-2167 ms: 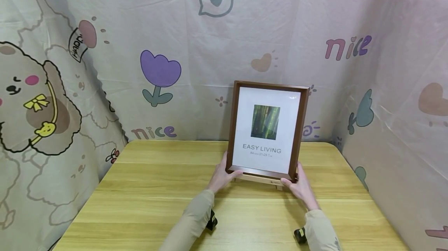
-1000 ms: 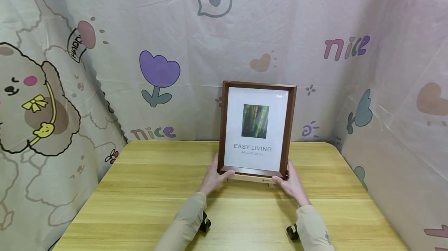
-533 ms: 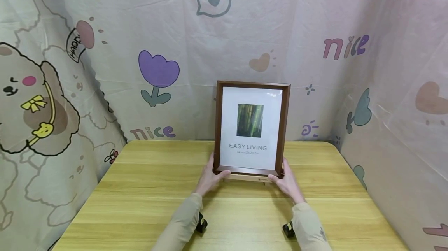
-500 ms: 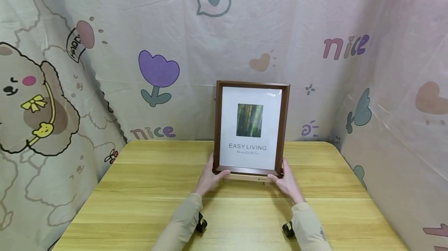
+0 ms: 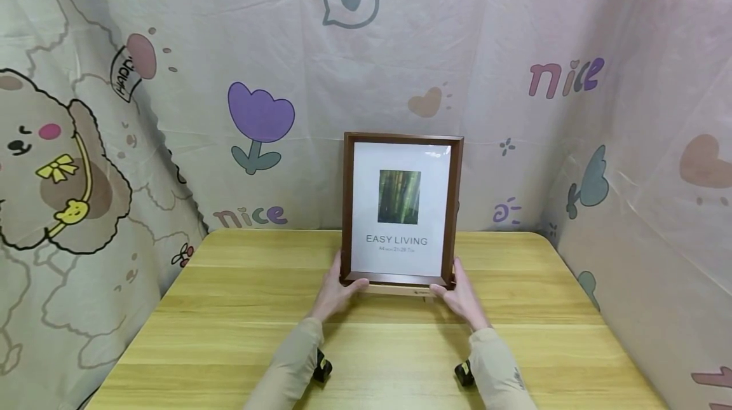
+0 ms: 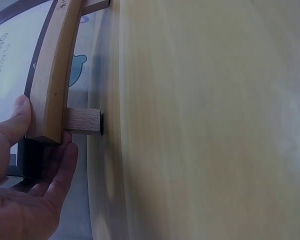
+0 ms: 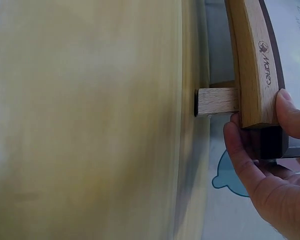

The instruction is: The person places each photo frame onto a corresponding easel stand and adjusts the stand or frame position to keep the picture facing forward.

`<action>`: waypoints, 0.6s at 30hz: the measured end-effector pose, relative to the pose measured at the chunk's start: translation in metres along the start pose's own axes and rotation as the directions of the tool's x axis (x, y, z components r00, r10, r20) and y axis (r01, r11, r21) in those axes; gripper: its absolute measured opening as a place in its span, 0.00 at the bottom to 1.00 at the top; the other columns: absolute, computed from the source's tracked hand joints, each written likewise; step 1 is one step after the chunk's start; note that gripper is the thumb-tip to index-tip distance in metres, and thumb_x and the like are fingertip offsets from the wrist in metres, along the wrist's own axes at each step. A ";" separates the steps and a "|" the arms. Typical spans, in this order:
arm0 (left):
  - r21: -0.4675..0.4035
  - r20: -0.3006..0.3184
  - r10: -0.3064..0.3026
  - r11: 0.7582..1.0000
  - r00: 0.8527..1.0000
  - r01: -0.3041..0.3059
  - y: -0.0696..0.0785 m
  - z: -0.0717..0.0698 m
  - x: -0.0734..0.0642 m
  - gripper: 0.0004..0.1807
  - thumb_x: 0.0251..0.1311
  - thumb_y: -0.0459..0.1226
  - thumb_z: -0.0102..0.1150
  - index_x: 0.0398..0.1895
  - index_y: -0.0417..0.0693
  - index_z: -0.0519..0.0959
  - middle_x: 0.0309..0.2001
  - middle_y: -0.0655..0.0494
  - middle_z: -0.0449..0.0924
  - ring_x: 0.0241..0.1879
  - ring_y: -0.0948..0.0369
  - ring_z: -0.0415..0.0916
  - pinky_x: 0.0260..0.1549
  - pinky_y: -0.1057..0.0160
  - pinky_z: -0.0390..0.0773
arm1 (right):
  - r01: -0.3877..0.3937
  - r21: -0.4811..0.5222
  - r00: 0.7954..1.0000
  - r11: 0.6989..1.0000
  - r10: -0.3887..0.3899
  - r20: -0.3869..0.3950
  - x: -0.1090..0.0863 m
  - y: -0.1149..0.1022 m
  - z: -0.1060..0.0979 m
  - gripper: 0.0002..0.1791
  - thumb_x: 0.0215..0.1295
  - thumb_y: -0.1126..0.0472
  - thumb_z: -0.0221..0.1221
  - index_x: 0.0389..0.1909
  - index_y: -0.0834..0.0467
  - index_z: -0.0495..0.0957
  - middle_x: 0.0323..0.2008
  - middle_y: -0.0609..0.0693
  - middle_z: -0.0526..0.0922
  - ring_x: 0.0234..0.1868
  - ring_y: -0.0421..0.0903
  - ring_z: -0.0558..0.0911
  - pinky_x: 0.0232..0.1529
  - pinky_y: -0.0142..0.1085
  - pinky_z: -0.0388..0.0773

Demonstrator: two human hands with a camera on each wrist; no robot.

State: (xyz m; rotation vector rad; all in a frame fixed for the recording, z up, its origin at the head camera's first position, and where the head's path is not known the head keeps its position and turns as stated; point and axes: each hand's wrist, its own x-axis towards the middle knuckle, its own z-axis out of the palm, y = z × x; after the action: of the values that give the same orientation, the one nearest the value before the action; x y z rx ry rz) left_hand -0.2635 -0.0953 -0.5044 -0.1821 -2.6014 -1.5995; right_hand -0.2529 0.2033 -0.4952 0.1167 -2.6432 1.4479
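Observation:
A brown picture frame (image 5: 347, 206) with a white "EASY LIVING" sheet and a small green bamboo picture stands leaning slightly back in the head view. Its lower edge sits on the light wooden ledge of a display easel (image 5: 394, 290). My left hand (image 5: 333, 292) grips the lower left corner, thumb in front and fingers behind. At the lower right corner my right hand (image 5: 464, 299) holds it the same way. Both wrist views show a short, dark-tipped easel foot (image 6: 85, 121) close to the tabletop; whether it touches, I cannot tell. The easel's back is hidden.
The wood-grain table (image 5: 240, 308) spreads around the frame. Close behind its far edge hangs a printed cloth backdrop (image 5: 320, 67), with cloth on the left and right sides too. A small black device (image 5: 323, 369) is strapped at each wrist.
The picture frame and easel have moved to the left across the table, with both hands keeping hold of the lower corners. The frame now faces forward a little more squarely.

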 end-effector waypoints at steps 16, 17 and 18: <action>0.029 -0.017 -0.052 0.998 0.999 0.052 -0.002 -0.011 -0.008 0.60 0.58 0.48 0.71 0.81 0.37 0.41 0.79 0.32 0.46 0.77 0.34 0.49 0.75 0.34 0.52 | 0.014 0.005 1.000 1.000 -0.015 0.018 0.004 -0.006 0.010 0.49 0.61 0.68 0.66 0.78 0.59 0.49 0.61 0.76 0.75 0.61 0.71 0.77 0.67 0.64 0.69; 0.028 -0.017 -0.058 0.998 0.998 0.058 -0.002 -0.012 -0.009 0.60 0.58 0.48 0.71 0.81 0.38 0.41 0.79 0.32 0.46 0.77 0.34 0.48 0.75 0.34 0.52 | 0.018 0.004 1.000 1.000 -0.018 0.016 0.004 -0.006 0.011 0.49 0.60 0.68 0.67 0.78 0.59 0.49 0.60 0.76 0.76 0.61 0.71 0.78 0.67 0.64 0.69; 0.027 -0.017 -0.060 0.998 0.998 0.061 -0.003 -0.012 -0.009 0.60 0.58 0.48 0.71 0.81 0.38 0.41 0.79 0.32 0.46 0.77 0.34 0.48 0.75 0.34 0.52 | 0.026 0.005 1.000 1.000 -0.026 0.014 0.005 -0.006 0.011 0.48 0.60 0.68 0.67 0.77 0.59 0.50 0.59 0.76 0.76 0.60 0.71 0.78 0.67 0.64 0.69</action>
State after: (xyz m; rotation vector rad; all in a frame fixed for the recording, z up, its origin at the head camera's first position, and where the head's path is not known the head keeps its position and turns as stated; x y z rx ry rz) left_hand -0.2553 -0.1078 -0.5024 -0.0890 -2.6396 -1.5753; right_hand -0.2575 0.1905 -0.4957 0.1622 -2.6389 1.4508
